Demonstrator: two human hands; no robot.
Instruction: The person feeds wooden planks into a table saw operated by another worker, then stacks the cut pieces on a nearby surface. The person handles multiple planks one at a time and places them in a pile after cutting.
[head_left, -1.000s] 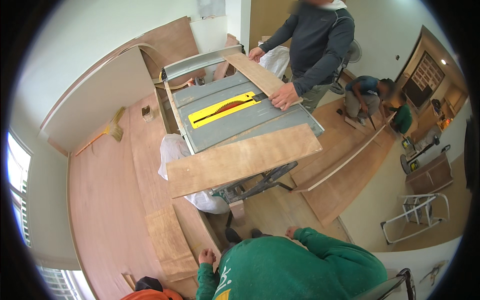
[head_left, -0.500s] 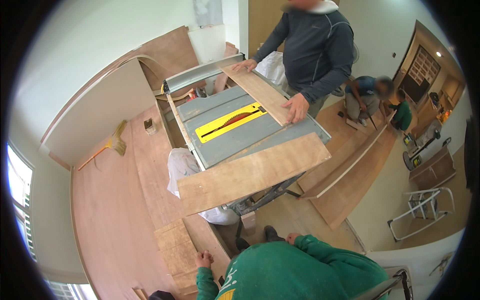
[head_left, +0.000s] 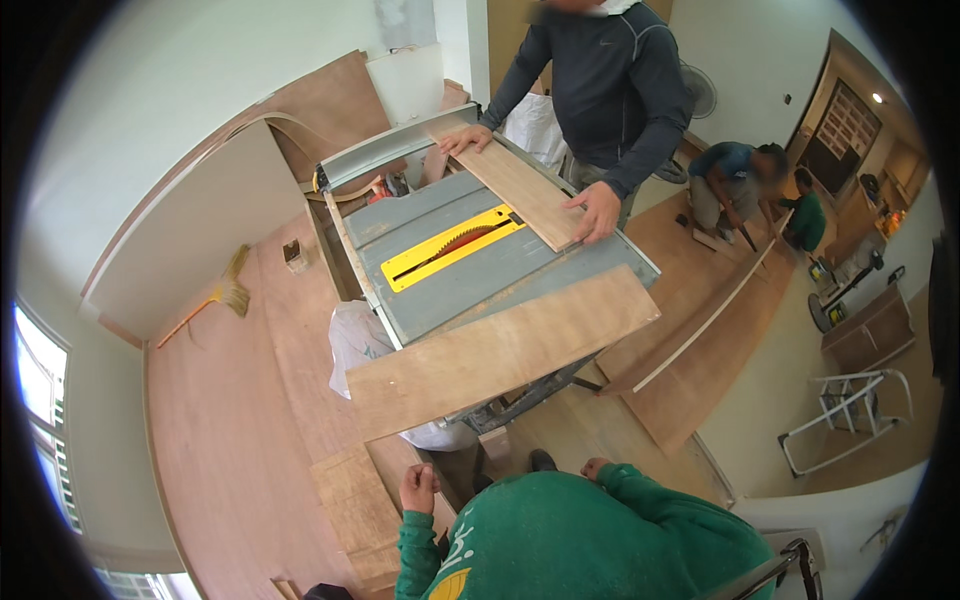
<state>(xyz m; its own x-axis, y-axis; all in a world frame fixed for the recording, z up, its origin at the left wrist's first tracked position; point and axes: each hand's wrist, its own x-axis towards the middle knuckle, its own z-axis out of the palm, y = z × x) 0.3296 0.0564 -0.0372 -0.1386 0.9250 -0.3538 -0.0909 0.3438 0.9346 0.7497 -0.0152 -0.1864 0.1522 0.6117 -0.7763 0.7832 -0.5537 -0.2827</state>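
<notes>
My left hand [head_left: 420, 488] is raised with its fingers curled in, and nothing shows in it. It is nearest to the close end of a table saw. Beside my body, my right hand [head_left: 596, 467] shows only in part; its fingers look folded and hold nothing visible. A loose wooden board [head_left: 500, 345] lies across the near edge of the grey saw table [head_left: 440, 215]. The toothed saw blade [head_left: 470, 240] stands up through a yellow insert [head_left: 410, 272]. Across the table, a co-worker in a dark top has both hands on another board [head_left: 520, 190].
Large plywood sheets [head_left: 220, 400] cover the floor at left, with a broom [head_left: 230, 295] on them. Two people crouch at right by a long wood strip [head_left: 710, 320]. A folding step stool [head_left: 850, 415] stands at far right, and a white bag [head_left: 355, 340] sits under the saw.
My left hand has risen up and slightly right, toward the saw. The co-worker across has shifted a little left, hands still on the board. My right hand is slightly higher.
</notes>
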